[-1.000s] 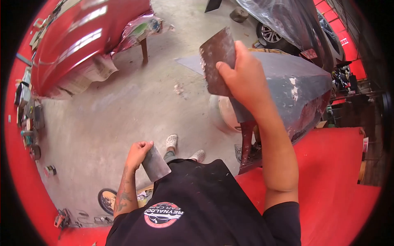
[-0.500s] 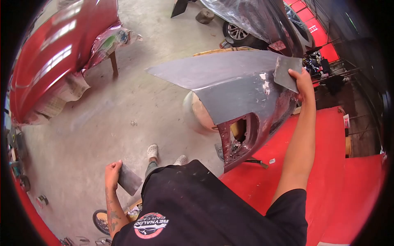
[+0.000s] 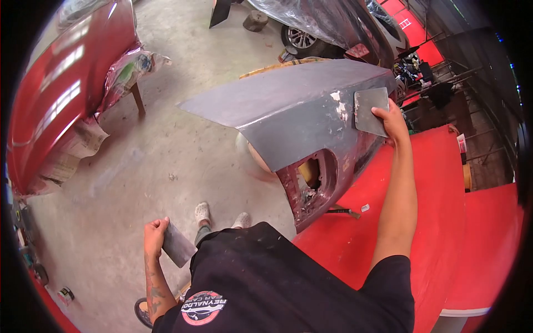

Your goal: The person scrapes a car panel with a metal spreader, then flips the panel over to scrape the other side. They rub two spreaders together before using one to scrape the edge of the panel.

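My right hand (image 3: pixel 393 122) grips a grey rectangular sheet of sandpaper (image 3: pixel 371 111), thumb on its face, holding it over the right part of a car body panel (image 3: pixel 300 119). That panel has grey, sanded-looking primer, pale bare patches near the sheet and a maroon lower edge around a lamp-shaped opening (image 3: pixel 311 173). Down at the left, well away from the panel, my left hand (image 3: pixel 154 237) pinches a second, darker sheet of sandpaper (image 3: pixel 177 246) by its upper edge, and the sheet hangs over the floor.
A glossy red car panel (image 3: pixel 61 83) stands at the left, its edge masked with paper and plastic. Behind the work is a car under plastic sheeting (image 3: pixel 327 19), with a wheel (image 3: pixel 300 37) showing. A red surface (image 3: pixel 422 194) spreads along the right, with a brush (image 3: pixel 344 212) near the panel.
The view has shifted, so the panel and surroundings sit further left. My right hand with its sheet has come slightly lower and nearer the bare patches. My left hand keeps its hold.
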Demonstrator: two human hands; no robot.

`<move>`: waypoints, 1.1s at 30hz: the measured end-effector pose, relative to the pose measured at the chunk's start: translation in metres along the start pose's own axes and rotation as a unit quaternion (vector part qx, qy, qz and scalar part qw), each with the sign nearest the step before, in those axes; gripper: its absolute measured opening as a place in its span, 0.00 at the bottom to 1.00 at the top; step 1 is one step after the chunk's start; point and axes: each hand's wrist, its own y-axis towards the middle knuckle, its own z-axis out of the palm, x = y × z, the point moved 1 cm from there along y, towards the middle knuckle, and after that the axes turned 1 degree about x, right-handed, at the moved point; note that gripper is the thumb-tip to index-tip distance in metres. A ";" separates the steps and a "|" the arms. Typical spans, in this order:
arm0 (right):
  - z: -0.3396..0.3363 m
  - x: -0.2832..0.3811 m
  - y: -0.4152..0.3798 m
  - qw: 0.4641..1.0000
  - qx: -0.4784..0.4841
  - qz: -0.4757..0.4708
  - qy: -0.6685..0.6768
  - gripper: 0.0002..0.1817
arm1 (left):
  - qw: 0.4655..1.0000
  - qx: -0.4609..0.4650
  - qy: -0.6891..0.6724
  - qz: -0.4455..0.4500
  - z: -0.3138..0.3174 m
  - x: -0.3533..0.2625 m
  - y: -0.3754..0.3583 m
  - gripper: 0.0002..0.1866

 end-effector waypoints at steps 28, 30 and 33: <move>0.043 0.015 -0.005 0.995 0.086 -0.043 0.028 0.34 | 0.998 0.003 -0.065 -0.002 0.011 0.006 -0.009 0.16; 0.054 0.005 -0.011 0.996 0.070 -0.043 0.021 0.30 | 0.998 -0.005 -0.067 -0.011 0.012 0.007 -0.012 0.16; 0.091 0.025 -0.044 0.985 0.128 -0.111 0.015 0.26 | 0.998 -0.005 -0.053 -0.022 0.022 -0.002 -0.012 0.16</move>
